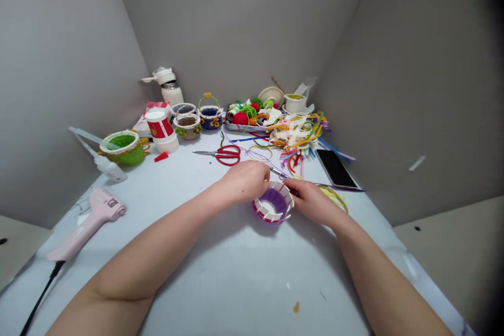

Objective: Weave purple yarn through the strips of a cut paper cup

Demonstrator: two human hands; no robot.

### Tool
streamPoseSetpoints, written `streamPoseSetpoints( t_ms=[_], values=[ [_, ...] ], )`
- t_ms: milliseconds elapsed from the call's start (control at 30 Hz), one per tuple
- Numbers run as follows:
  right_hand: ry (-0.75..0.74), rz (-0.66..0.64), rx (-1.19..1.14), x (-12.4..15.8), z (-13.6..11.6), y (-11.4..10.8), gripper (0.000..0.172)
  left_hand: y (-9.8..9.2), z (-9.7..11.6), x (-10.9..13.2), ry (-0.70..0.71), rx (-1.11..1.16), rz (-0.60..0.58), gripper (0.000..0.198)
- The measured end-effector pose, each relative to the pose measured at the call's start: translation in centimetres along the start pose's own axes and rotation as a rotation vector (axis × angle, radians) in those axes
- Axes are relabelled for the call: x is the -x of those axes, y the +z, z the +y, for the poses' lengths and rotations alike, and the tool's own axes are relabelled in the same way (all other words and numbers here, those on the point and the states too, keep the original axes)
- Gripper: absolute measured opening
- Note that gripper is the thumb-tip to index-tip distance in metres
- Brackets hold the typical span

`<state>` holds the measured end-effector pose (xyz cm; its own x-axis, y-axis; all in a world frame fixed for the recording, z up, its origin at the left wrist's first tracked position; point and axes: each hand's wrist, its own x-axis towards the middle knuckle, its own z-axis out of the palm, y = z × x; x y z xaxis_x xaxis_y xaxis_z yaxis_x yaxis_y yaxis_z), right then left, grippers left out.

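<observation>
1. Head view: purple cup (277, 200) sits mid-way across the counter (236, 283), between left hand (252, 179) and right hand (309, 197).
2. Both curl at its rim; either grip's closure and hold I cannot tell.
3. Brace lightly, keeping white slats (271, 216) unbent.

- purple basket (276, 201): white tabs look like stiff matt paper
- scissors (219, 153): shiny metal blades, smooth red plastic handles
- glue gun (88, 224): smooth pink plastic, pretty satiny tbh
- phone (336, 169): glossy black glassy screen
- tray (246, 128): shiny metal, I reckon
- red yarn ball (240, 118): soft, kinda fuzzy
- green basket (132, 155): rough, woven-cord texture
- tabletop (236, 278): smooth, faint sheen
- grey walls (244, 21): dead matt
</observation>
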<state>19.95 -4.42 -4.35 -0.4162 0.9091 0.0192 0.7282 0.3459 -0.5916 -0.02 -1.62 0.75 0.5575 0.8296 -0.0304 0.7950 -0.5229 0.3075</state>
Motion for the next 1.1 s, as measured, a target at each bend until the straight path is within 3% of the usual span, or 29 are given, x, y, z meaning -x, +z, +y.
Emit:
streamPoseSetpoints(
  t_ms=[400,767,1100],
  values=[
    [-0.062,0.106,-0.171,-0.9,-0.6,2.8,0.017,0.4,-0.7,-0.5,0.097,0.009,-0.097,0.016],
    [0.062,0.002,-0.162,0.3,-0.2,-0.7,0.020,1.1,-0.8,-0.8,0.061,-0.051,-0.038,0.019],
    [0.067,-0.004,-0.165,0.3,-0.2,-0.7,0.022,0.8,-0.6,-0.6,0.164,0.211,-0.109,0.021]
  ],
)
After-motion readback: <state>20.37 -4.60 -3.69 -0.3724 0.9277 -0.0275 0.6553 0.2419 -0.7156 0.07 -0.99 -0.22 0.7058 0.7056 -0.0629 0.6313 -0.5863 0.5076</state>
